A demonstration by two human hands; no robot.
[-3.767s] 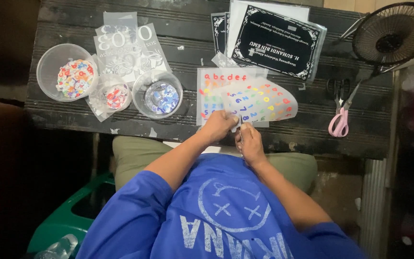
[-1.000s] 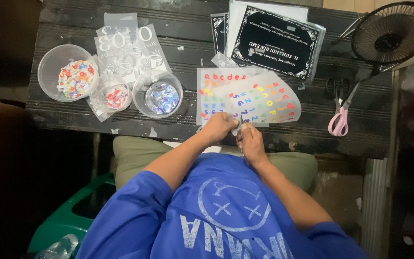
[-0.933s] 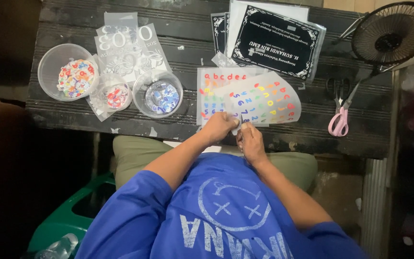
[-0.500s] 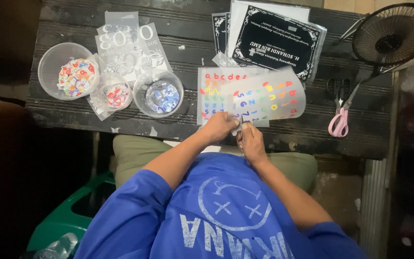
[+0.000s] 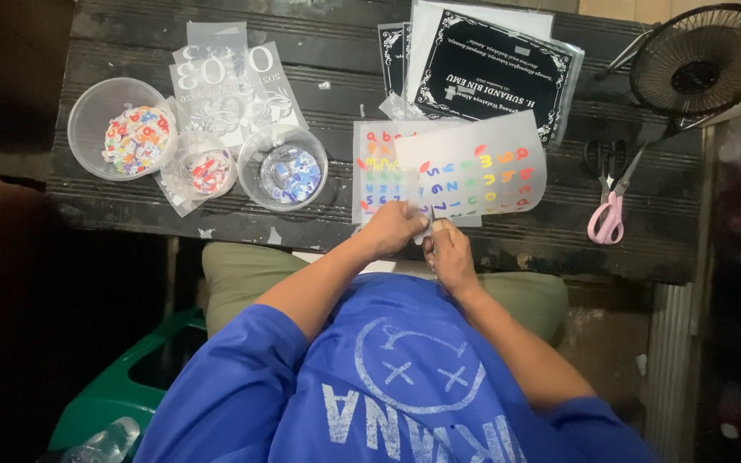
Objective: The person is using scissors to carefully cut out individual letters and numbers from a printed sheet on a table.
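Observation:
A translucent sheet of coloured letter stickers (image 5: pixel 473 167) is lifted over a white backing sheet with more coloured letters (image 5: pixel 375 171) on the dark wooden table (image 5: pixel 508 249). My left hand (image 5: pixel 392 230) pinches the sheet's lower edge at the table's near side. My right hand (image 5: pixel 449 253) is right beside it, fingertips closed on the same lower corner. Both hands meet just below the sheets, and what lies between the fingertips is too small to tell.
Three clear round tubs stand at left: one with mixed coloured pieces (image 5: pixel 130 137), a small one (image 5: pixel 206 167), and one with bluish pieces (image 5: pixel 285 171). Clear printed sheets (image 5: pixel 233 77) lie behind them. A black framed card (image 5: pixel 495 69), pink-handled scissors (image 5: pixel 606 210) and a small fan (image 5: pixel 701 60) are at right.
The translucent letter sheet has been peeled up and swung from lying low at the right to standing higher over the backing sheet. My hands stayed at the near edge.

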